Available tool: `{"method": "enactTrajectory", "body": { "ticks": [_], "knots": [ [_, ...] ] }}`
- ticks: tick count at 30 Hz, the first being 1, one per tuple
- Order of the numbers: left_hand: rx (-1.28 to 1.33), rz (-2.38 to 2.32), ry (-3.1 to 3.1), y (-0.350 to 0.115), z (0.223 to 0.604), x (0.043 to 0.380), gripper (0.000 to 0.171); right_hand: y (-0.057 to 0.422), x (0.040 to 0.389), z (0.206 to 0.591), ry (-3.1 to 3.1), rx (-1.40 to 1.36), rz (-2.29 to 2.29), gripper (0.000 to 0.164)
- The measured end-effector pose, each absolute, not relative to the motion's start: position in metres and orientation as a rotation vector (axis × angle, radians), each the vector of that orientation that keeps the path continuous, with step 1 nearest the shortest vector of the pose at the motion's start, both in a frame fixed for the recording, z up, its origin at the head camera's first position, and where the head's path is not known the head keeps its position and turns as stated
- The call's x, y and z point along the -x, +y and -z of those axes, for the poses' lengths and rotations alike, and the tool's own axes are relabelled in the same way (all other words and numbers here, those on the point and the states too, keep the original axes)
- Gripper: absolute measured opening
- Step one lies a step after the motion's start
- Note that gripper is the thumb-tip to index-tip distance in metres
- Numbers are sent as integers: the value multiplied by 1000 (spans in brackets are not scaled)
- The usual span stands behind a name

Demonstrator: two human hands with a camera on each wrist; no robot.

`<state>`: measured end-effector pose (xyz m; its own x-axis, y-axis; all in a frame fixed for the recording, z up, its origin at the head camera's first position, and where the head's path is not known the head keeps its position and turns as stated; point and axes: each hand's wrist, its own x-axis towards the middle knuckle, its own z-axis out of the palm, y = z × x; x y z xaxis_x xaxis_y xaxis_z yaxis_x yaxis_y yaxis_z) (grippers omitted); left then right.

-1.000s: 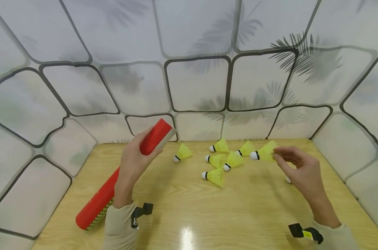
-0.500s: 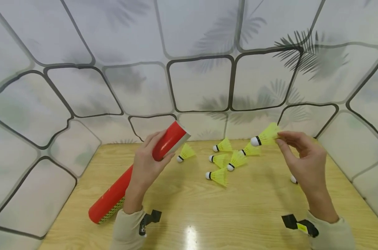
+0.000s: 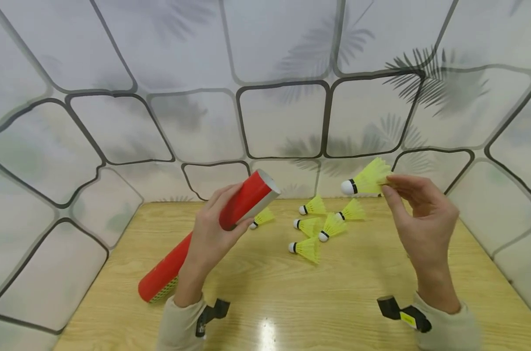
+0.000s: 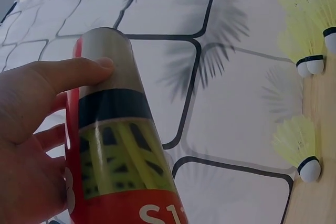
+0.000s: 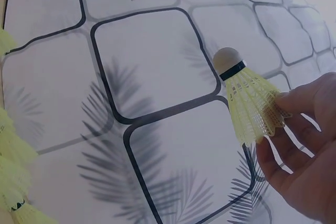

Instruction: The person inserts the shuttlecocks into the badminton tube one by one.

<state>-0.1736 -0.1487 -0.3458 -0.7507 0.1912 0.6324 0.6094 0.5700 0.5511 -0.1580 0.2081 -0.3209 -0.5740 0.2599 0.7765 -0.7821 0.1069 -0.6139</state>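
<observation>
My left hand (image 3: pixel 213 236) grips a red shuttlecock tube (image 3: pixel 248 197) near its upper end, fingers and thumb wrapped round it. The tube tilts, its round mouth facing up and right. Through the clear side in the left wrist view, the tube (image 4: pixel 118 150) shows a yellow-green netted pattern. On the right, my right hand (image 3: pixel 425 224) pinches a yellow shuttlecock (image 3: pixel 368 178) by its skirt edge, above the table, with the white cork pointing left toward the tube. In the right wrist view the same shuttlecock (image 5: pixel 249 98) sits between thumb and fingertips.
Several yellow shuttlecocks (image 3: pixel 307 249) lie on the wooden table (image 3: pixel 318 302) between the hands. One shuttlecock (image 3: pixel 263 218) lies partly behind the tube's mouth. A patterned cloth wall (image 3: pixel 283 122) stands behind the table and along its sides.
My left hand has moved right with the tube, whose mouth now shows more. My right hand has raised the shuttlecock and turned its cork; it has lately shifted left toward the tube.
</observation>
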Motion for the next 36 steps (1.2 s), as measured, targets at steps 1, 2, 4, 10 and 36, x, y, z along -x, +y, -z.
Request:
{"method": "enactTrajectory", "body": {
  "ticks": [1,2,4,10,36],
  "knots": [
    [650,1088,-2283,-148,345,173,75,205,158,320,-1555,-532,-1604,20],
    [659,1096,-2280,-148,345,172,75,202,157,319,-1556,-533,-1603,20],
    [675,1106,-2275,-146,344,171,75,196,157,318,-1562,-531,-1595,19],
    [719,1123,-2277,-142,344,168,74,179,158,318,-1581,-512,-1564,20],
    [841,1128,-2311,-128,346,164,72,134,157,339,-1668,-601,-1492,23]
  ]
}}
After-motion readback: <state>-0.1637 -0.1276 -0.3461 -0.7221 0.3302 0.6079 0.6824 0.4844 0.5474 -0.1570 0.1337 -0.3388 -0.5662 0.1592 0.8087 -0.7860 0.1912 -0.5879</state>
